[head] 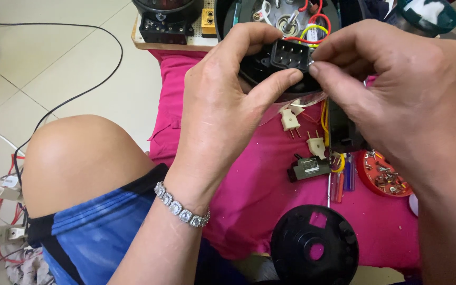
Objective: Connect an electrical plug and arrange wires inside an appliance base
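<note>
Black plastic socket block [290, 54] w/ metal pins is being pinched between both hands above the pink cloth [249, 184] — left hand [222, 105] gripping it by thumb and fingers, right hand [397, 89] clamping its right edge. Risk: a slip could be yanking the red and yellow wires [315, 29] loose (they're sitting just behind). Red round lid [383, 174] is holding small metal screws etc — a stray elbow could be scattering them.

Bright pink cloth [259, 195] spread as work surface, round black plastic disc [314, 247], two cream plugs [290, 120], small black switch block [308, 168], red lid of screws [385, 174], screwdrivers [341, 179]
</note>
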